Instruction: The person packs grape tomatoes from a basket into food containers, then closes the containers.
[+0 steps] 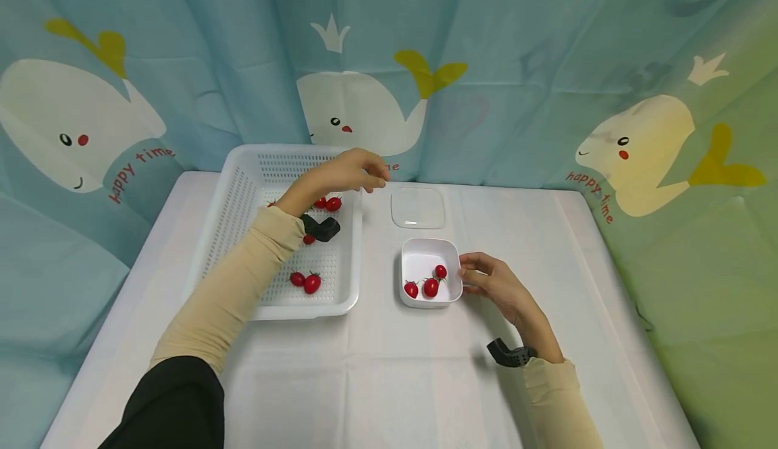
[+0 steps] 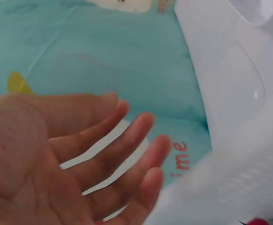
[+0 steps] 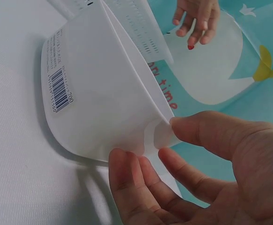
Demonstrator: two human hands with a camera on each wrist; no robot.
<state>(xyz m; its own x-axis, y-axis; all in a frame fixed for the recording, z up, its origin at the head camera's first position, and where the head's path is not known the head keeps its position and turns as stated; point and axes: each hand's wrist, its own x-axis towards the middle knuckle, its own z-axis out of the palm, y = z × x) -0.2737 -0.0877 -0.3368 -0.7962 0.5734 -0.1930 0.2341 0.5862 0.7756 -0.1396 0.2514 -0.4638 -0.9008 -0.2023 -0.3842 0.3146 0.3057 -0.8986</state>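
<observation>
Over the far right corner of a white perforated basket (image 1: 354, 260), my left hand (image 1: 354, 171) hovers palm down with nothing in it. Its loosely bent, spread fingers show in the left wrist view. Several red cherry tomatoes (image 1: 313, 283) lie in the basket, some partly behind my left arm. A small square white container (image 1: 404, 268) stands on the table with 3 cherry tomatoes (image 1: 431, 287) inside. At its right side, my right hand (image 1: 500, 285) touches it with relaxed fingers. The right thumb (image 3: 202, 131) is at the rim, the fingertips by the outer wall.
A clear flat lid (image 1: 418, 208) lies behind the container on the white tablecloth (image 1: 395, 375). Black wrist devices (image 1: 509, 353) sit on both wrists. A blue-green curtain (image 1: 516, 64) with whale prints hangs along the table's back and sides.
</observation>
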